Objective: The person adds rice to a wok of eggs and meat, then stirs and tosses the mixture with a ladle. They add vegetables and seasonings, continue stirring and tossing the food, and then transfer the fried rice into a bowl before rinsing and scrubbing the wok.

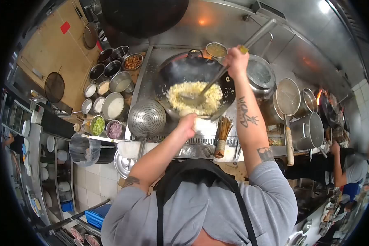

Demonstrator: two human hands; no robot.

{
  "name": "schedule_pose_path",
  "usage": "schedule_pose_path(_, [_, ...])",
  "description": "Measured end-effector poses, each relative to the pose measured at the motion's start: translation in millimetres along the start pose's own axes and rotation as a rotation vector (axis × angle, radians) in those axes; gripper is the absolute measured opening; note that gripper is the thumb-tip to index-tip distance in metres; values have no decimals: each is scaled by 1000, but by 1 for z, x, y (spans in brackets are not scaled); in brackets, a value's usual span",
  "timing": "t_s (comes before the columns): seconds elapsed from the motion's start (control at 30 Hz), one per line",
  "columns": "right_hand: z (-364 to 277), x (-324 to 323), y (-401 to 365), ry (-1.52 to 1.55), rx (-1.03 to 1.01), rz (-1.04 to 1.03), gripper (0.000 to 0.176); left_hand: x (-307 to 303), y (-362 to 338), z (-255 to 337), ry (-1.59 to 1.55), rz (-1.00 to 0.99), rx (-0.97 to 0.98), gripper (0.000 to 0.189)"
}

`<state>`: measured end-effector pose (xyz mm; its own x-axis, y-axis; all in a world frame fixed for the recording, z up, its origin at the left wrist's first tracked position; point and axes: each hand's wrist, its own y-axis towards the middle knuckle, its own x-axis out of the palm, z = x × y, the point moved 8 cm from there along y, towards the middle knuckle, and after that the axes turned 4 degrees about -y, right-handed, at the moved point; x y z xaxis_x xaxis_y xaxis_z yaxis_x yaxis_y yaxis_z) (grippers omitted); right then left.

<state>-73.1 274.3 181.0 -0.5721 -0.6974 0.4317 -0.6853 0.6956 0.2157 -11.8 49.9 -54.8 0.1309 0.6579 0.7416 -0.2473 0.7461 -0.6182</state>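
1. A steel wok range [148, 69] fills the middle of the view. We look down over a person's grey-sleeved shoulders and bare forearms reaching across it.
2. A black wok [174, 71] sits in the range's well, its far wall bare and shiny.
3. A heap of yellow-white fried rice [194, 97] lies in the near half of the wok, close to the near rim. We judge that a hard push or toss could send grains over that rim onto the range.
4. A perforated steel strainer [146, 118] rests just left of the wok, near enough that a swing of the left elbow could knock it.
5. A long-handled ladle [258, 36] slants down from the upper right, with its bowl buried in the rice.
6. The right hand [236, 61] hangs above the wok's far right rim, its grip pressed together around the ladle's handle. Heat or steam rising there could scald the forearm.
7. The left hand [187, 125] is at the wok's near rim, its grip closed on a white cloth [203, 125] that pads the edge. If the cloth slipped, we think bare fingers would meet hot metal and the wok could tip.
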Motion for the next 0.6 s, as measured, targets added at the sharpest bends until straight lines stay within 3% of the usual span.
schedule_pose_path(0.1, [13, -5, -16, 135, -197, -155, 21, -35, -15, -22, 221, -7, 142, 34])
schedule_pose_path(0.17, [-33, 3, -25, 191, -220, -178, 23, -75, -45, -64, 25, -7, 192, 39])
schedule_pose_path(0.23, [-77, 16, -29, 159, -126, -247, 27, -64, -71, -63, 168, 30, 300, 38])
schedule_pose_path(0.3, [-93, 27, -30, 45, -70, -176, 25, -62, -54, -50, 97, 255, 216, 28])
schedule_pose_path(0.37, [-71, 33, -36, -51, 36, -55, 23, -34, -22, -18, -37, 184, 190, 24])
schedule_pose_path(0.43, [-28, 28, -36, -95, -32, -18, 22, -44, 40, 2, -3, 15, 92, 26])
schedule_pose_path(0.5, [-2, 9, -31, -116, -170, 8, 21, -35, 10, -8, 90, 17, 102, 28])
schedule_pose_path(0.57, [-18, 12, -27, 9, -187, -69, 21, -74, -1, -42, 148, 91, 213, 32])
schedule_pose_path(0.6, [-31, 15, -18, 45, -224, -113, 21, -86, -22, -60, 118, 23, 258, 34])
